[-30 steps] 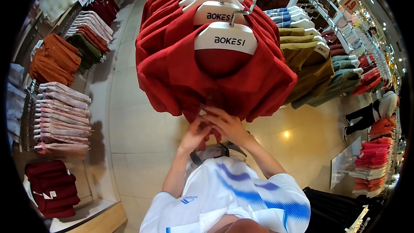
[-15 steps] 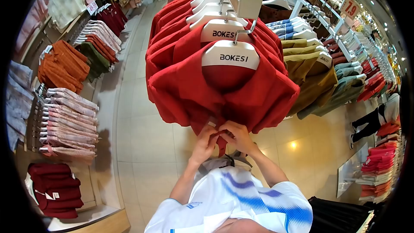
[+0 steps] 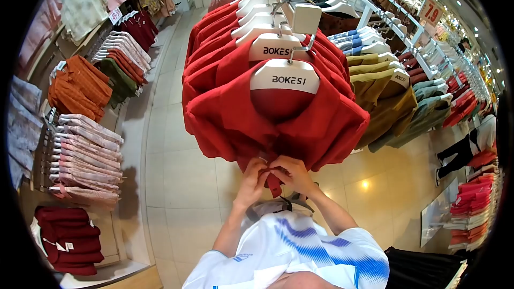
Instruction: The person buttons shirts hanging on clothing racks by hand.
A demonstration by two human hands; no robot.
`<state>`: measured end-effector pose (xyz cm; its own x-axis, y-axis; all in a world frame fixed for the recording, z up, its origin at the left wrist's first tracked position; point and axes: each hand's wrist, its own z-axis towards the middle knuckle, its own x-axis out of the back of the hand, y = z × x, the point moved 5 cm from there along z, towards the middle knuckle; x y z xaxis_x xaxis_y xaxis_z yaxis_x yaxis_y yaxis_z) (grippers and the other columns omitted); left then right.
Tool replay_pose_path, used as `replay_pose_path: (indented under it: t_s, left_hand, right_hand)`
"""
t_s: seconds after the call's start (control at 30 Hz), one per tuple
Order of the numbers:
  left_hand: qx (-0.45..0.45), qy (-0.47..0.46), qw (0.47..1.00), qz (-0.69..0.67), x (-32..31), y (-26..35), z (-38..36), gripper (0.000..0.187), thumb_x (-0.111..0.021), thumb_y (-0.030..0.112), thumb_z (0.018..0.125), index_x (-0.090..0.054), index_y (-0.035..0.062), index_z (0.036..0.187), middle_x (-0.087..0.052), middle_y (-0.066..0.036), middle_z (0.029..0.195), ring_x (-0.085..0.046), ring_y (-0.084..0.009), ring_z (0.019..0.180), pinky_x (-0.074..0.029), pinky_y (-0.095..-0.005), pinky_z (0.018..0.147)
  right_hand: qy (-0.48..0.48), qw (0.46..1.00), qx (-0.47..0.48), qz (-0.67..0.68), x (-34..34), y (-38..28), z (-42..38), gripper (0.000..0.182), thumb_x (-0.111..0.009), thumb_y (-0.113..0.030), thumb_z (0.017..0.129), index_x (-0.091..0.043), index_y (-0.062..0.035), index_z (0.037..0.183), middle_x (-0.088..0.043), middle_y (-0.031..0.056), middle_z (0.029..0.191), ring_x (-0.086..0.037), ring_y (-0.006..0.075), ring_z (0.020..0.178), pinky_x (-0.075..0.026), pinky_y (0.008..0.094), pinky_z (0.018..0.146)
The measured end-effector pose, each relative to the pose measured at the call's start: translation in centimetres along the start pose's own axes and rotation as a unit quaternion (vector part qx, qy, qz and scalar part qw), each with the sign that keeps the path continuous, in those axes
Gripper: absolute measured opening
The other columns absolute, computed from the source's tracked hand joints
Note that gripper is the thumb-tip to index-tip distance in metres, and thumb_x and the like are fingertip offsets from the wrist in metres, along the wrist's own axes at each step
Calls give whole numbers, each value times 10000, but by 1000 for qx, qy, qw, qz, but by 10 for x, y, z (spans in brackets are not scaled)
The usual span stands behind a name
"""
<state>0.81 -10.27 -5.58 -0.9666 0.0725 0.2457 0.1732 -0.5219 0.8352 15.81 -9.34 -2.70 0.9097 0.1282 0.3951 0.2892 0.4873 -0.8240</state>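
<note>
A red jacket with a wide collar hangs on a white hanger marked BOKESI, at the front end of the rack. At its lower front, my left hand and my right hand come together, fingertips nearly touching. Both are closed in a pinch on a red fabric belt, whose short end dangles below them. What lies between the fingertips is partly hidden. A small pale tag or label shows just above my left hand.
More red garments hang behind on the rack bar. Olive-brown garments hang to the right. Along the left wall are pink patterned shirts and an orange garment. A person in black trousers stands at the right.
The view has shifted slightly, so the jacket's hanger appears a little lower. My hands stay at the belt; the fingers have moved slightly, and the dangling end sits at a different angle.
</note>
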Motion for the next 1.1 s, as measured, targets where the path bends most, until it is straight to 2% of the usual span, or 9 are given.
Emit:
replay_pose_path:
  t_s: [0.17,0.23,0.27,0.33,0.37,0.43,0.6,0.7,1.1]
  left_hand:
    - [18,-19,998,-62,9,-13,-6,240,-634,-105,832,-510,-7,1012,-565,-138,958,-577,-257,862,-476,-317,764]
    - [85,-111,980,-141,7,-24,-9,194,-633,-65,871,-502,-6,1000,-570,-89,965,-567,-185,889,-471,-284,782]
    - [83,-112,980,-141,7,-22,-11,194,-633,-65,871,-502,-5,1000,-570,-89,965,-567,-185,889,-471,-284,782]
    - [205,-65,950,-225,6,-31,-20,157,-628,-36,896,-517,13,997,-571,-43,982,-555,-135,910,-469,-258,800]
    - [203,-69,950,-228,3,-32,-22,157,-628,-36,896,-517,13,997,-571,-43,982,-555,-135,910,-469,-258,800]
    - [286,25,902,-322,2,-47,-30,166,-631,-26,899,-532,37,1017,-579,-31,1006,-562,-126,921,-475,-255,821]
    - [309,45,858,-409,-7,-49,-35,189,-632,-5,907,-529,46,1056,-592,-44,1040,-578,-132,956,-488,-269,846]
    - [324,36,831,-450,-8,-45,-33,197,-626,2,913,-519,44,1072,-596,-53,1058,-585,-138,973,-496,-281,863]
    - [316,23,793,-520,-13,-42,-34,190,-610,-4,918,-537,44,1087,-616,-89,1113,-603,-167,1007,-509,-317,907]
  right_hand:
    - [-33,999,-10,14,-5,5,-2,105,-690,-2,837,-658,-28,934,-633,96,814,-637,247,695,-504,322,609]
    - [-42,999,0,17,-7,5,-4,131,-698,-1,833,-645,-29,950,-631,98,864,-641,240,707,-510,311,611]
    - [-51,998,9,19,-8,4,-4,158,-706,-1,829,-632,-30,965,-628,100,913,-644,233,719,-516,300,613]
    - [-19,999,4,36,-8,2,-7,196,-709,14,826,-612,-25,991,-608,96,983,-648,196,739,-522,272,608]
    - [13,998,-4,54,-8,1,-8,234,-713,29,824,-592,-20,1017,-588,92,1054,-652,158,758,-527,243,602]
    - [30,999,25,33,-12,-4,-9,258,-717,30,821,-573,-26,1028,-564,95,1097,-653,154,768,-537,240,610]
    - [70,991,82,-83,-11,-13,-17,231,-735,-9,822,-643,-40,1032,-536,111,1111,-664,202,810,-544,309,673]
    - [64,994,60,-62,-14,-10,-22,178,-729,-24,824,-683,-40,995,-569,110,1054,-660,240,804,-535,337,687]
    - [76,993,52,-80,-9,-8,-27,126,-740,-50,802,-697,-45,920,-632,77,913,-656,249,795,-535,342,668]
